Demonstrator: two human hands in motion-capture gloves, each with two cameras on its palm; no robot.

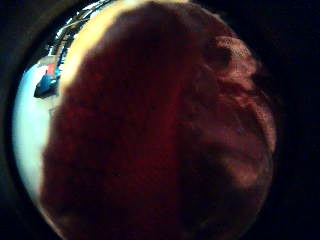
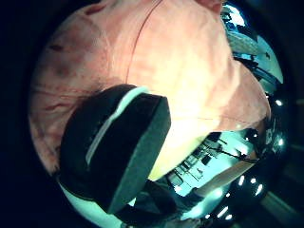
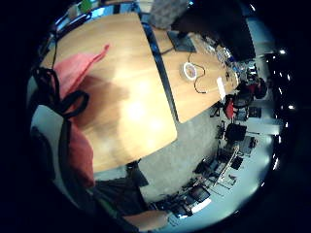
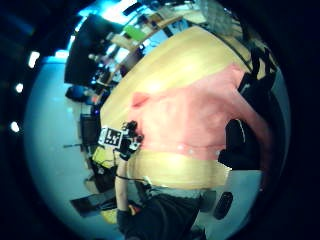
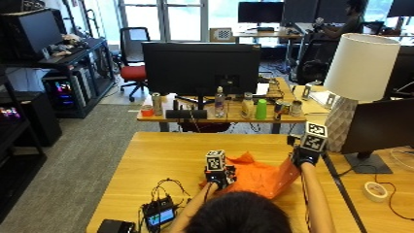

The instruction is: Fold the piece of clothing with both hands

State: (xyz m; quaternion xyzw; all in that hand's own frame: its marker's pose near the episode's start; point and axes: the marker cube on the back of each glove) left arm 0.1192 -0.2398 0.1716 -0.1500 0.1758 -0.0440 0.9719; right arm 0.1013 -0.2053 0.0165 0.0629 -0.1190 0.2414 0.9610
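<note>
1. Overhead first, outside view: orange garment (image 5: 259,177) on the wooden table (image 5: 162,160), partly lifted. Right hand (image 5: 302,156) raised, holding one edge up off the table. Left hand (image 5: 218,180) low at the opposite edge, on the cloth. Judged mid-fold: one side is up, ready to be carried across.
2. Left thumb side palm view: garment (image 2: 180,61) fills the frame, close to the palm; a gloved thumb (image 2: 118,147) lies over it. Left hand reads as gripping cloth.
3. Left little finger side palm view: cloth (image 1: 150,135) right against the lens, dark. Nothing more to tell.
4. Right thumb side palm view: garment (image 4: 190,120) spread on the table below, one part rising toward this palm; right fingers (image 4: 242,142) curled on that edge. The other hand (image 4: 129,142) sits at the far edge.
5. Right little finger side palm view: garment (image 3: 73,73) edge near the palm, bare table (image 3: 131,111) beyond.
6. Next move, judged: bring the raised edge over to meet the left side, keeping edges aligned.
7. Around: small device with cables (image 5: 158,216) by the left forearm, tape roll (image 5: 374,191) on the neighbouring table, lamp (image 5: 355,73) and monitor (image 5: 200,68) behind. None appears to lie in the fold's path.
</note>
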